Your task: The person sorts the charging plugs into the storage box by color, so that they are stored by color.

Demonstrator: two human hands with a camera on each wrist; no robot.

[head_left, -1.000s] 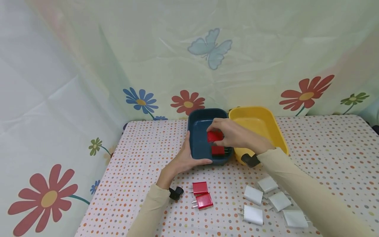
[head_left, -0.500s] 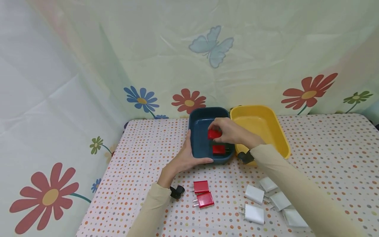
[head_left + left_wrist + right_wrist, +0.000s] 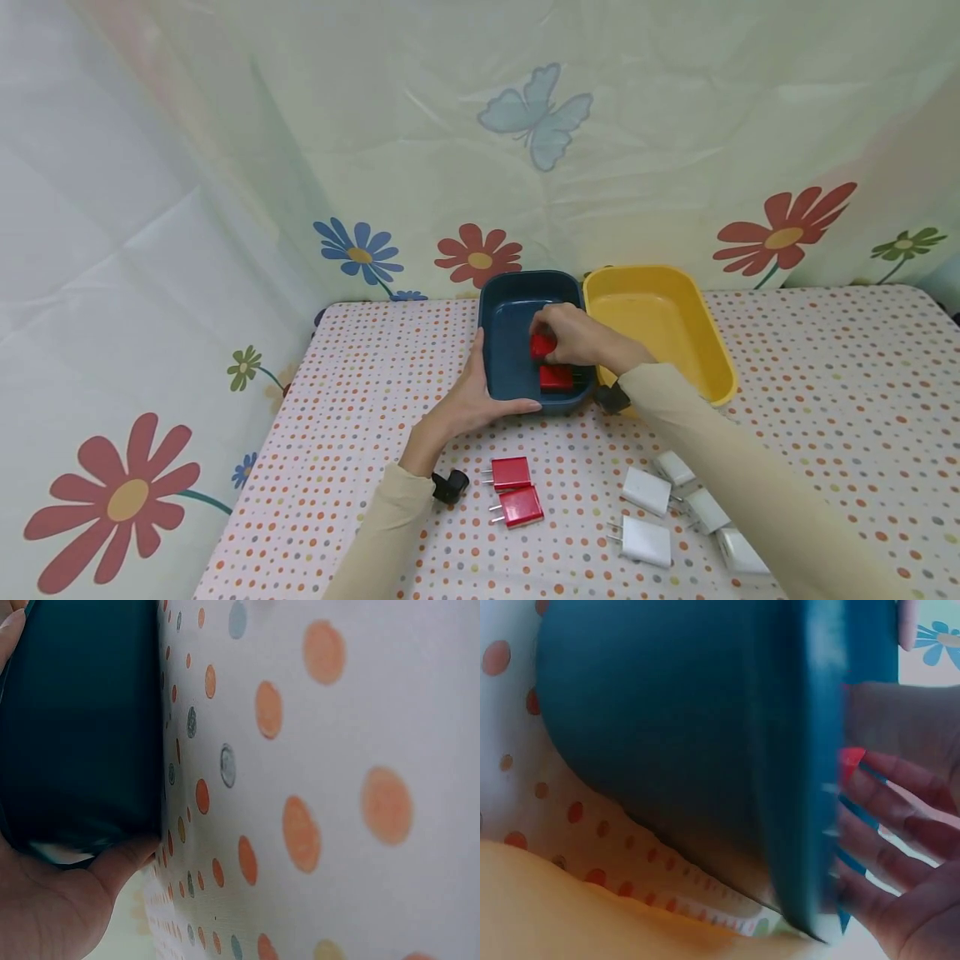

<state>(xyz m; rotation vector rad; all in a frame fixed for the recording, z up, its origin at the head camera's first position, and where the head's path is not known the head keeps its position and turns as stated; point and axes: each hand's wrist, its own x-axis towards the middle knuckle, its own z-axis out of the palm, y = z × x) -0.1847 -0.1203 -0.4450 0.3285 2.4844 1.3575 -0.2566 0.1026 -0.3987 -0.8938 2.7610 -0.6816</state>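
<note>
My right hand (image 3: pixel 577 335) is inside the dark blue bin (image 3: pixel 510 292), its thumb and fingers pinching a red charger plug (image 3: pixel 543 345). Just nearer me, another red charger plug (image 3: pixel 556 378) lies on the bin's floor with its prongs to the right. In the right wrist view the bin wall hides most of the held plug. My left hand (image 3: pixel 474 402) rests against the bin's near left corner, with straight fingers along the left side and the thumb along the front. In the left wrist view, that thumb (image 3: pixel 124 862) touches the outer wall.
A yellow bin (image 3: pixel 652 321) stands against the blue bin's right side. Two red charger plugs (image 3: pixel 519 507) lie on the dotted tablecloth (image 3: pixel 375 375) in front. Several white charger plugs (image 3: pixel 645 542) lie near right, partly under the right forearm. A printed curtain (image 3: pixel 420 125) hangs behind.
My right hand has lowered slightly toward me with the red charger plug, closer to the one in the bin. The left hand keeps its place on the bin.
</note>
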